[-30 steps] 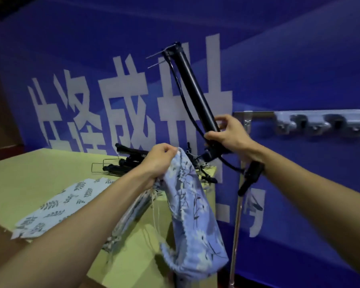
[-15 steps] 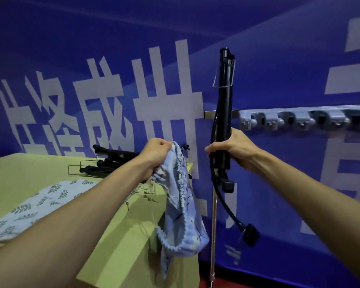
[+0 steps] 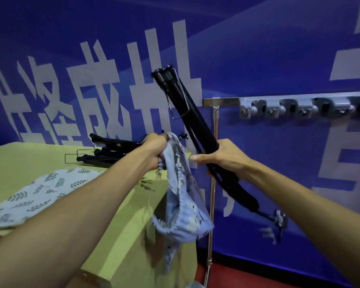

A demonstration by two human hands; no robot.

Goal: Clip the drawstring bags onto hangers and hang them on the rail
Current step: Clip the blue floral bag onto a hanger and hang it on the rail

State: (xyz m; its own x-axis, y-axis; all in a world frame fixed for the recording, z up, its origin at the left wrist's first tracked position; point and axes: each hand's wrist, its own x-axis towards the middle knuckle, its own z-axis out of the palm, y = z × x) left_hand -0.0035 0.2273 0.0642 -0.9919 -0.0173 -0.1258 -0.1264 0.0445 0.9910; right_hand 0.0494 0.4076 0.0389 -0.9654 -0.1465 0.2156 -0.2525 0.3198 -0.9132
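My left hand (image 3: pixel 155 150) grips the top edge of a light blue patterned drawstring bag (image 3: pixel 182 202), which hangs down over the table corner. My right hand (image 3: pixel 222 157) holds a black clip hanger (image 3: pixel 193 119) by its middle. The hanger is tilted, its upper end pointing up and left, and a clip (image 3: pixel 280 220) dangles at its lower right end. The hanger's bar passes just right of the bag's top. The metal rail (image 3: pixel 222 101) runs along the blue wall at the right.
A second, leaf-print bag (image 3: pixel 35 194) lies flat on the yellow-green table (image 3: pixel 116 221). More black hangers (image 3: pixel 110 150) lie piled at the table's back. Grey fittings (image 3: pixel 283 108) sit on the rail. A thin metal post (image 3: pixel 213 183) stands by the table corner.
The hanger has tipped from upright to leaning up-left, its lower clip swinging out to the right. My right hand has moved closer to the bag.
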